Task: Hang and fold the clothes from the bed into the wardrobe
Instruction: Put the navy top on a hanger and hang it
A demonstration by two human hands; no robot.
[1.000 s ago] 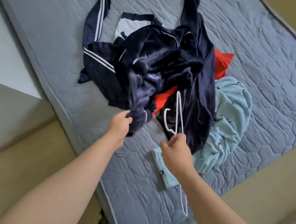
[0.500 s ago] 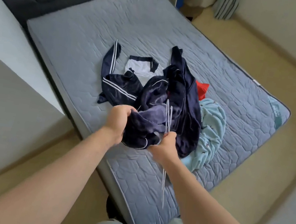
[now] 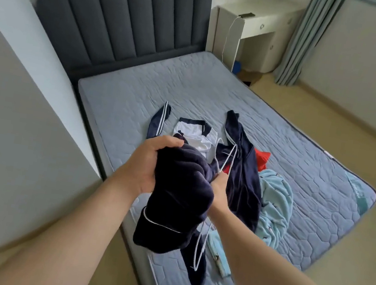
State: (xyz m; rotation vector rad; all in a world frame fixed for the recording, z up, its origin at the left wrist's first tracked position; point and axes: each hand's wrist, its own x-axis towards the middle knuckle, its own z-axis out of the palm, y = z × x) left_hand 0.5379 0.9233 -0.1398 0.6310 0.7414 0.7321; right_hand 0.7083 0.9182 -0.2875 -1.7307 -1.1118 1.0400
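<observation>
The left hand (image 3: 152, 161) clenches a bunched navy garment (image 3: 181, 190) above the near left edge of the bed (image 3: 214, 92), and the cloth hangs from that grip. The right hand (image 3: 220, 189) is just right of the bunch and partly hidden by it. It pinches a white hanger (image 3: 228, 160) whose long axis runs near to far, touching the cloth's right side. Feeding the hanger in likely means finding the garment's opening first. A navy jacket (image 3: 245, 176), a red piece (image 3: 262, 159), white shorts (image 3: 193, 135) and a blue garment (image 3: 275, 205) lie mid-mattress toward the right edge. A grey headboard (image 3: 127, 22) stands at the far end and a white desk (image 3: 256, 30) beyond it. No wardrobe shows.
</observation>
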